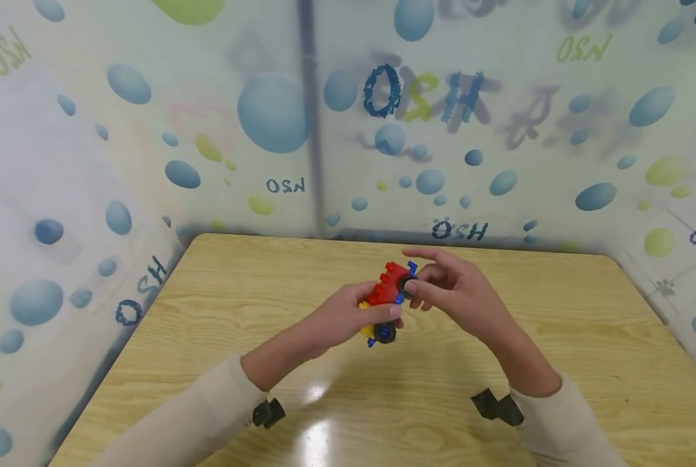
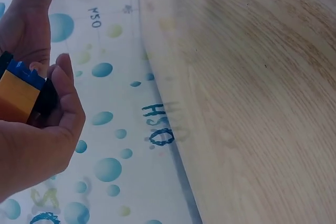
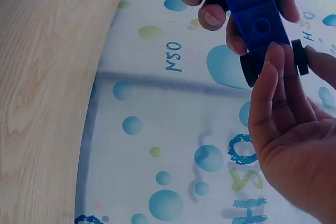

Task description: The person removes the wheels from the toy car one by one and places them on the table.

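Note:
Held up above the table is a toy car of building bricks, with a red brick body [image 1: 386, 285], a yellow brick [image 2: 17, 97], a blue base [image 3: 253, 14] and black wheels. My left hand [image 1: 348, 314] grips its yellow end from the left, thumb along the side near one wheel [image 1: 385, 333]. From the right, my right hand [image 1: 464, 295] pinches the far end: its thumb is on a wheel [image 3: 300, 57] and other fingertips touch the underside of the base. The right index finger extends away from the car. The base's underside faces the right wrist camera.
Below the hands is a light wooden table [image 1: 219, 402]. White walls [image 1: 348, 155] printed with blue and green bubbles rise behind it and at both sides. Small black devices [image 1: 268, 412] sit near both sleeve cuffs.

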A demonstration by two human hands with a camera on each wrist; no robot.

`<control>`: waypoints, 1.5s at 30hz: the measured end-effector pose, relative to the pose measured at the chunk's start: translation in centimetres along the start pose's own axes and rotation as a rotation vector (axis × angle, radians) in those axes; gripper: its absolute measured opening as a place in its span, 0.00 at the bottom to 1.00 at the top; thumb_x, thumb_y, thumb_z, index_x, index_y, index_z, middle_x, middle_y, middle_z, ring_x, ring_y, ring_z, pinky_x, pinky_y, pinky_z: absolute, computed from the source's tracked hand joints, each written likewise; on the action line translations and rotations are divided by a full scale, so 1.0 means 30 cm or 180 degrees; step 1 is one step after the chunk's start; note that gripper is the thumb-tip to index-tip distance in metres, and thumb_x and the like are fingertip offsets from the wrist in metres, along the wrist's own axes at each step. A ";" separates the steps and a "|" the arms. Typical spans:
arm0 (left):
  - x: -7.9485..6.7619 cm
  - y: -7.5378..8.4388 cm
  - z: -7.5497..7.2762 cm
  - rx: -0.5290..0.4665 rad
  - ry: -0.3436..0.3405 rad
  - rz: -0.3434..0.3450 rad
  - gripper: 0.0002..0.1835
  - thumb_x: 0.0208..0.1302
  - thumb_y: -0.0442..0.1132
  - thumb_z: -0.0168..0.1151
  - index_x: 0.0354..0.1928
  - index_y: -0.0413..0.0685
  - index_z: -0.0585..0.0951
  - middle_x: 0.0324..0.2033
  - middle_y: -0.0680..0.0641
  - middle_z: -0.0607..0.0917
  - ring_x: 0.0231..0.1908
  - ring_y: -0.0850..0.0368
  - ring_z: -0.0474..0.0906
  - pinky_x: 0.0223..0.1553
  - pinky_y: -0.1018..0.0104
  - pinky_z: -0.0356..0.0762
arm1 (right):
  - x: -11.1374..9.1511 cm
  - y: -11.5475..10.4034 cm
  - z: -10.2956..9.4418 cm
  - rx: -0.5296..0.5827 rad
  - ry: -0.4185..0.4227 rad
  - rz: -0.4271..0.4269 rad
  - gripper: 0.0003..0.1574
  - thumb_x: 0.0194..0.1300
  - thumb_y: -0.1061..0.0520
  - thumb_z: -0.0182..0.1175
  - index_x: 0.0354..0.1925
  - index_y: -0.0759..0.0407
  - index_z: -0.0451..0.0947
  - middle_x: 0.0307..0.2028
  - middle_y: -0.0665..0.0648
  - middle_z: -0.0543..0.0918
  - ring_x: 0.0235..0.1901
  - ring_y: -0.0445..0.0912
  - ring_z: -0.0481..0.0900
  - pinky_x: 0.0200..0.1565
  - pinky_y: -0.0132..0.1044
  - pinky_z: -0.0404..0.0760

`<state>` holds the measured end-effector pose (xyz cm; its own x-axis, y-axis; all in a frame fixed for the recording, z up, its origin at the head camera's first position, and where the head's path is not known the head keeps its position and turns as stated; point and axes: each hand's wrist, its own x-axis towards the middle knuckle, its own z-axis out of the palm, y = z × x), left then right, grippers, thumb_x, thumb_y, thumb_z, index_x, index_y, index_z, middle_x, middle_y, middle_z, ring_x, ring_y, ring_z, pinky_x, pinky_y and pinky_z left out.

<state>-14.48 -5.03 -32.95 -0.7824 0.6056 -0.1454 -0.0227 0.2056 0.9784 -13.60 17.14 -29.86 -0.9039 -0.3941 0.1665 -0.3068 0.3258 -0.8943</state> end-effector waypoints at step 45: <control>0.001 0.047 -0.002 0.0735 0.0563 0.0261 0.20 0.65 0.54 0.61 0.54 0.54 0.76 0.37 0.50 0.81 0.36 0.51 0.77 0.34 0.62 0.78 | -0.006 -0.005 0.070 0.0376 0.0377 0.0372 0.21 0.70 0.47 0.58 0.29 0.64 0.78 0.18 0.58 0.77 0.22 0.53 0.76 0.30 0.43 0.79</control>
<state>-14.57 -4.76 -31.57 -0.8724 0.4884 -0.0197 0.1713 0.3433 0.9235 -12.77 15.37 -30.63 -0.9622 -0.2533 0.1002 -0.1670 0.2576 -0.9517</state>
